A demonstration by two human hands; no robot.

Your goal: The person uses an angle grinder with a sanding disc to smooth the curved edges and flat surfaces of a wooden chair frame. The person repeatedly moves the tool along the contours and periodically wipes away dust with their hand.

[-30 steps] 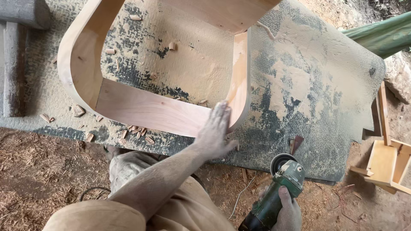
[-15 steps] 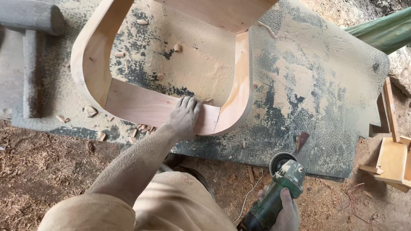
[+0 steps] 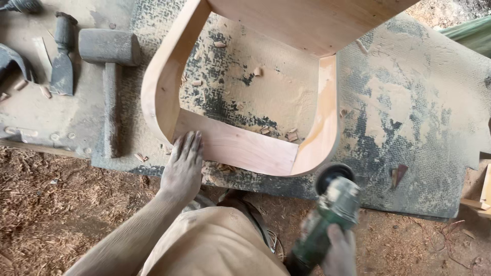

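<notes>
A curved frame of pale wood [image 3: 240, 145] with rounded corners stands on a dusty mat. My left hand [image 3: 182, 168] lies flat, fingers together, against the frame's near rail close to its left corner. My right hand [image 3: 340, 250] grips the body of a green angle grinder [image 3: 330, 204]. Its black disc head sits just below the frame's right rounded corner; whether it touches the wood I cannot tell. The grinder is blurred.
A wooden mallet [image 3: 107, 66] and a wide chisel [image 3: 62, 56] lie at the upper left on the mat [image 3: 409, 102]. Wood chips and sawdust cover the mat and the ground. More wooden pieces [image 3: 481, 189] sit at the right edge.
My left hand has slid leftwards along the near rail, from the right corner to the left corner. The grinder has risen closer to the frame's right corner. The view has shifted left.
</notes>
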